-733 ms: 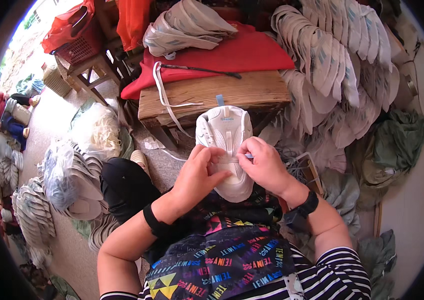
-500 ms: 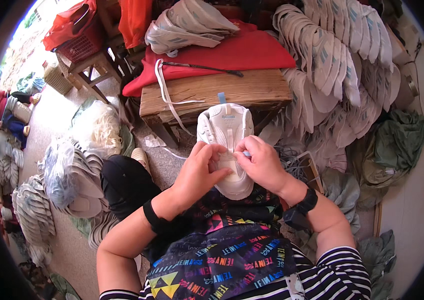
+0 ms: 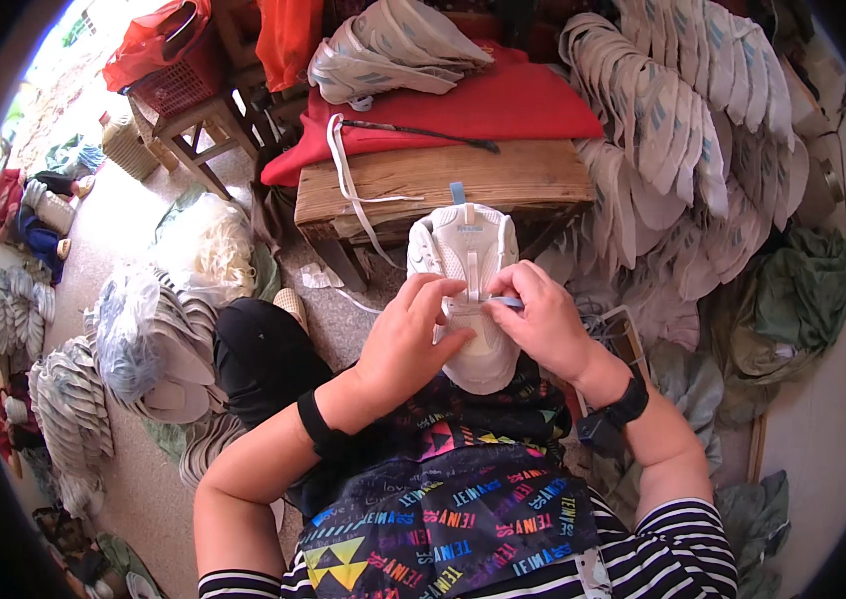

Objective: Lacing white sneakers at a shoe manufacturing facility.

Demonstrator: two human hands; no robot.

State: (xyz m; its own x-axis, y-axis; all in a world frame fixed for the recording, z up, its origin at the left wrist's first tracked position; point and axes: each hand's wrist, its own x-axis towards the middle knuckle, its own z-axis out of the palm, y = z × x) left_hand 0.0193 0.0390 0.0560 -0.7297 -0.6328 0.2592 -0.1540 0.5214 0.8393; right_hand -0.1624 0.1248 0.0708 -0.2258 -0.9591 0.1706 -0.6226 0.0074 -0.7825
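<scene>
heaps of cut shoe uppers (image 3: 682, 130) crowd a workshop floor around a low wooden bench (image 3: 443, 190) draped in red cloth (image 3: 503, 100). head view: a white shoe (image 3: 468, 290) rests on the person's lap; left hand (image 3: 405, 339) and right hand (image 3: 541, 321) both pinch shut on its lace area, apparently mid-lacing; next calls for a firm, even pull. since the earlier frame, hands and shoe have barely shifted.

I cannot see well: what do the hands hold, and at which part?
Both hands hold the white shoe at its middle, fingers on the lace area.
</scene>
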